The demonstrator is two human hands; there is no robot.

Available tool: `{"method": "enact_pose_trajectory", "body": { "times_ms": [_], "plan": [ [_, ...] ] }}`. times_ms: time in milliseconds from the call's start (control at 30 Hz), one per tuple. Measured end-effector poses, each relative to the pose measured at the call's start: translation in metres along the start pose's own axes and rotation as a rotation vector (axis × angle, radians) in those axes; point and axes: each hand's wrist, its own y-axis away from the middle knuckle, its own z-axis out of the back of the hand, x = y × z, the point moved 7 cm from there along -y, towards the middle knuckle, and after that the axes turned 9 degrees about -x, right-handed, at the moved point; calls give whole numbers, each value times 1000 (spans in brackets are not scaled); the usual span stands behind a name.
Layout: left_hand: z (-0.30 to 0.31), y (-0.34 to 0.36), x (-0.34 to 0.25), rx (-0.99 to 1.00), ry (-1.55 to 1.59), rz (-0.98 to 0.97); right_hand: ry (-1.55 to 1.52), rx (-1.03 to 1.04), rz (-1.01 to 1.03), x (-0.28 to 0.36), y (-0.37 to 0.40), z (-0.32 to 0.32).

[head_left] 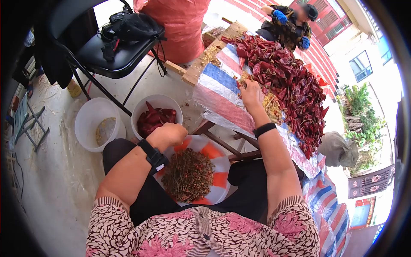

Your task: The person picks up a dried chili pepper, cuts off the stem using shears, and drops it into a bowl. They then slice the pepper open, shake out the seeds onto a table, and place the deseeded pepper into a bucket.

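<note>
My left hand (172,134) is closed in a fist between a white bucket and a basin; what it holds, if anything, is hidden. Whole dried red chilies (155,120) lie in the white bucket (179,109) just beyond it. Below, the basin (223,165) is full of chili stems and bits (188,175). My right hand (252,95) reaches onto the striped sheet (222,96), its fingertips pressed together by yellow chili seeds (272,107). Nothing can be made out in its fingers. A large heap of dried red chilies (287,77) lies right beside it.
An emptier white bucket (83,128) stands at left. Behind it is a black folding chair (111,60) with a dark bag on it. A big red sack (175,30) stands beyond. Across the wooden table (199,68) a person in blue gloves (280,17) sits.
</note>
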Motion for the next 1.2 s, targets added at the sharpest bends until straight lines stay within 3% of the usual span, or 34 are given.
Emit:
{"method": "enact_pose_trajectory", "body": {
  "times_ms": [133,233,333,400,467,533,700,733,833,900,1100,1200],
  "plan": [
    [7,-4,-1,-62,-9,-4,-60,-105,-108,-19,-7,-4],
    [37,3,-14,-191,26,21,-554,-114,-216,-54,-14,-28],
    [59,-1,-18,-447,411,-69,-1049,-25,-469,-41,13,-14],
    [56,-4,-20,-326,1037,20,-1183,73,-551,-8,41,9],
    [60,0,-33,-214,1515,86,-1113,10,-152,29,60,16],
    [56,-1,-39,-119,1852,96,-1135,238,-236,66,96,14],
    [41,-9,-35,-61,2227,14,-761,192,183,107,126,36],
    [31,-13,-25,-101,2206,70,-829,136,186,104,124,40],
    [13,-11,-2,-239,2063,240,-853,261,75,74,109,30],
    [18,-1,10,-356,1854,343,-710,116,59,37,87,29],
    [48,10,41,-735,749,222,-92,-92,-40,-52,12,19],
    [52,17,40,-799,390,257,-91,86,-114,-62,-4,1]
  ]
}}
